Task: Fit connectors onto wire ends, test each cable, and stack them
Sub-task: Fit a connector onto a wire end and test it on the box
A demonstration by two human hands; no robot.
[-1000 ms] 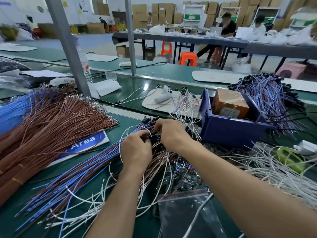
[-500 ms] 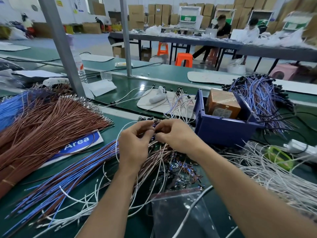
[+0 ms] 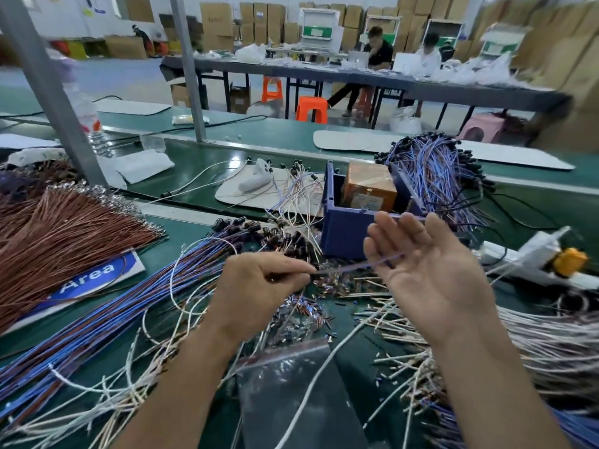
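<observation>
My left hand (image 3: 259, 286) pinches one end of a thin blue wire (image 3: 356, 263) over a heap of black connectors (image 3: 291, 241) and small metal terminals (image 3: 308, 314). The wire stretches right to my right hand (image 3: 431, 273), which is raised palm-up with straight fingers; the wire lies blurred across them. A long bundle of blue wires (image 3: 97, 322) fans out to the left. A stack of blue cables with black connectors fitted (image 3: 434, 170) lies behind the blue bin (image 3: 343, 231).
Brown wires (image 3: 64, 234) fill the left, white wires (image 3: 551, 348) the right. The bin holds an orange box (image 3: 369, 186). A white and yellow device (image 3: 538, 257) lies right, a plastic bag (image 3: 291, 384) lies near me, and a metal post (image 3: 48, 92) stands at back left.
My hands were together on the connector pile. They have come apart: the right hand swung right and opened palm-up, and a blue wire is drawn out between them.
</observation>
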